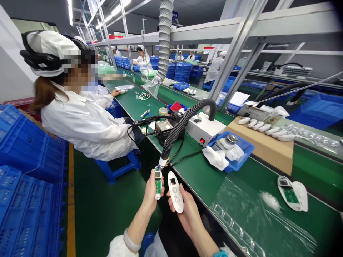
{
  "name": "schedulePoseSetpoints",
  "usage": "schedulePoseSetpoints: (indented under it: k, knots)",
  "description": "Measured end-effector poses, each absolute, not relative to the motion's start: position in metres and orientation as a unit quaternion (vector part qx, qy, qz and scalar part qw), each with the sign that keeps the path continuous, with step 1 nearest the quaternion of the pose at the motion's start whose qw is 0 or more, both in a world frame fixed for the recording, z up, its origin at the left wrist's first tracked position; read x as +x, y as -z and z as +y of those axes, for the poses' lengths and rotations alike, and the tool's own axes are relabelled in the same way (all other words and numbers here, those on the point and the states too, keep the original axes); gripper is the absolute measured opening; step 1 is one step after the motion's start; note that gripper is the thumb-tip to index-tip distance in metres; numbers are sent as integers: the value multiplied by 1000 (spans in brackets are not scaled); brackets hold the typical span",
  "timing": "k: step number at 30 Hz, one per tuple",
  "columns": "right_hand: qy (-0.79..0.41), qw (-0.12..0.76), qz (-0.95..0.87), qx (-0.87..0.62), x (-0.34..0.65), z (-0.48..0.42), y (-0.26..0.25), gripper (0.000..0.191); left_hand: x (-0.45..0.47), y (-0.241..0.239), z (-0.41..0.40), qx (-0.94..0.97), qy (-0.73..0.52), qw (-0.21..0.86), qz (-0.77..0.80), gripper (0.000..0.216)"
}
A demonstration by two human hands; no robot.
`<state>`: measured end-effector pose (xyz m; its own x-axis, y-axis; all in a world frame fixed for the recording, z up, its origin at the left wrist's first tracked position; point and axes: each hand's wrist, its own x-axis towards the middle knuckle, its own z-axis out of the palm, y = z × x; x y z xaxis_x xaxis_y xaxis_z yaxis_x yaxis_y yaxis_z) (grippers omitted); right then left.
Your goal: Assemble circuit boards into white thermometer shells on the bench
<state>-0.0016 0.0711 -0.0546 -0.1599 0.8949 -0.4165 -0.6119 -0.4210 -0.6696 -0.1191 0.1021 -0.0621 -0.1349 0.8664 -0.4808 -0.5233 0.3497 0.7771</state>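
Note:
My left hand (151,190) is closed on an opened device half (158,185), a white shell with a green circuit board and a small dark display facing me. The nozzle end of a black corrugated hose (175,130) reaches down to the top of that half. In my right hand (186,205) sits a white oval front cover (175,192) with a display window and round buttons. The two parts are held side by side, apart, in front of the bench edge. On the bench at the right lies another opened device (289,196) with its board showing.
A white machine (205,128) carries the hose. Beside it stands a blue tray (242,155) with a metal-capped bottle and white cloths. White devices line a cardboard box (268,150). Clear plastic sheeting (241,210) covers the near bench. A co-worker (85,117) sits left, near stacked blue crates (24,142).

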Motion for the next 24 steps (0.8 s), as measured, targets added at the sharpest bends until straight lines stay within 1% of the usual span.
schedulePoseSetpoints:
  k: [5, 8, 11, 16, 20, 24]
  knots:
    - [-779, 492, -116, -370, 21, 36, 37, 39, -117, 67, 64, 119, -531, 667, 509, 51]
    - [-783, 493, -109, -364, 29, 22, 33, 41, -115, 59, 46, 104, -523, 685, 497, 50]
    - [-785, 495, -100, -359, 33, 16, 31, 44, -112, 46, 36, 93, -521, 696, 486, 44]
    - [-798, 499, -89, -327, 38, 13, 25, 38, -107, 24, 31, 104, -518, 707, 471, 43]
    - [-800, 499, -107, -316, 41, 13, 19, 33, -102, 12, 27, 109, -506, 725, 454, 40]
    - [-792, 486, -186, -319, 48, 12, 11, 32, -96, 7, 26, 79, -503, 743, 434, 39]
